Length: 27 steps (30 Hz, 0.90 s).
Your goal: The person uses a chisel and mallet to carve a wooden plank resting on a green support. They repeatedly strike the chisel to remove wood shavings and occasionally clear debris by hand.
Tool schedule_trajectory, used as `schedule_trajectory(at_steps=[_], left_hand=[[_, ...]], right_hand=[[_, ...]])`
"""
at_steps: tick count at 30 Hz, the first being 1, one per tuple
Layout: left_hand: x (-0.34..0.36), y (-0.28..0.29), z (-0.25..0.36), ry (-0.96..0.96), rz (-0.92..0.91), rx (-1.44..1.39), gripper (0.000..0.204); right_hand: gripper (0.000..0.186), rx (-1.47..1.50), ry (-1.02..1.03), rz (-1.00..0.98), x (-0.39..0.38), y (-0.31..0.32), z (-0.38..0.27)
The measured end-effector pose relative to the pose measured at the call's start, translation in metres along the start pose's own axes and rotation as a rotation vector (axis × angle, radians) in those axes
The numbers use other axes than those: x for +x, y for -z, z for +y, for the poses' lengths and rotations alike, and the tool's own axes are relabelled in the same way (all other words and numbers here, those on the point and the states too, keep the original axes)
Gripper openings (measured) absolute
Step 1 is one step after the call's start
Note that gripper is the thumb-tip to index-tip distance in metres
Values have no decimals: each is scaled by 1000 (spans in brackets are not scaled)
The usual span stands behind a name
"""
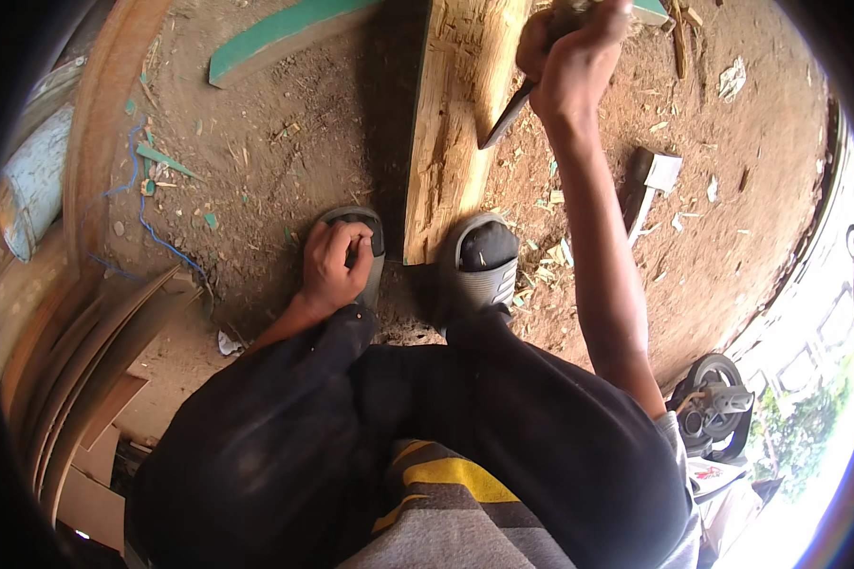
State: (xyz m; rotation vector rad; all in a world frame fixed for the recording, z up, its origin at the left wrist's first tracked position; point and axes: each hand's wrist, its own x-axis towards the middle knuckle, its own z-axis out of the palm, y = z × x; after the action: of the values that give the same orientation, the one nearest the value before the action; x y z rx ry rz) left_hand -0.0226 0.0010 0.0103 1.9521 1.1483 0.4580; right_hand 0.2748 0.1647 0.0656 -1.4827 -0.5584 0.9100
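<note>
A thick wooden beam [451, 123] lies lengthwise before me, its top pale and rough with chipped marks. My right hand [579, 71] is closed around a tool at the beam's right edge, near the top of the view. The tool's dark, tapered end [508, 116] points down and left over the wood; its upper part is blurred and its exact kind is unclear. My left hand [337, 256] is at my left knee, above the left sandal [373, 228], with fingers curled in and nothing visible in them. The right sandal [484, 254] is beside the beam's near end.
A hammer-like tool [657, 173] lies on the dirt to the right. Wood chips [555, 256] litter the ground. A green-painted curved piece [275, 43] lies far left. Curved boards [95, 360] and a pale blue cylinder [38, 185] stand left; a wheeled black object [712, 403] sits right.
</note>
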Motion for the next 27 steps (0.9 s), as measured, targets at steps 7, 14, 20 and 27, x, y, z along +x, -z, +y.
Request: schedule_trajectory(at_steps=[7, 14, 20, 27], left_hand=[[-2, -1, 0, 5, 12, -8, 13], [-1, 0, 1, 17, 5, -24, 12], [-4, -2, 1, 45, 19, -22, 13], [-2, 1, 0, 2, 16, -24, 13]], right_hand=[[73, 125, 178, 40, 27, 26, -29], [66, 30, 41, -52, 2, -6, 2], [71, 97, 122, -62, 26, 24, -12], [66, -2, 41, 31, 9, 4, 12]])
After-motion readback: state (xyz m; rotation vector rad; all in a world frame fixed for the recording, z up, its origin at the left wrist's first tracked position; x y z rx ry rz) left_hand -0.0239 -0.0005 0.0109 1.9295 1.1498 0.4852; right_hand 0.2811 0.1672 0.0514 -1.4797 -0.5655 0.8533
